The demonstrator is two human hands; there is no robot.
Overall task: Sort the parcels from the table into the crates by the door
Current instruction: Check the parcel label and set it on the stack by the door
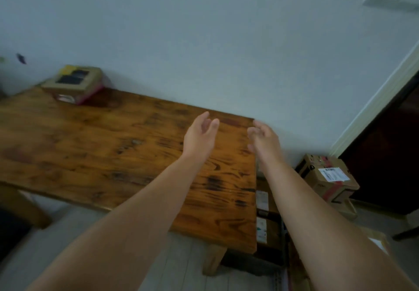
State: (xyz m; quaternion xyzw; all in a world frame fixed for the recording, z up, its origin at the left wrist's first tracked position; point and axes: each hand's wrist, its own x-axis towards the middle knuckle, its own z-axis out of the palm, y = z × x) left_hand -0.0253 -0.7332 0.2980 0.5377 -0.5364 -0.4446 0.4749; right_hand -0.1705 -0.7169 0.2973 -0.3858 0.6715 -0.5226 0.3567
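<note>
Wooden table (95, 145), dark-stained grain, fills the left and centre of the head view, set against a pale wall (204, 41). One parcel (73, 84) sits on it, at the far left corner near the wall: brown cardboard, dark patches and a yellow bit on top, pink edge low down. It is blurred, so details are unclear. The rest of the tabletop in view is bare.

Both arms reach forward over the table's right end. Left hand (199, 136): grip open, fingers extended and a bit curled, palm turned inward, nothing in it. Right hand (264, 140): grip open too, fingers loosely spread, palm facing the left one, empty. The hands are near each other with a gap between them, above the far right corner of the table, not touching it as far as I can tell. Both are well apart from the parcel on the table.

On the floor to the right, a cardboard box (326, 175) with a white label and red tape sits beside a dark door (385, 154). More boxes with labels (261, 200) are packed against the table's right end, partly hidden by the right forearm. Can't tell whether they sit in crates.
</note>
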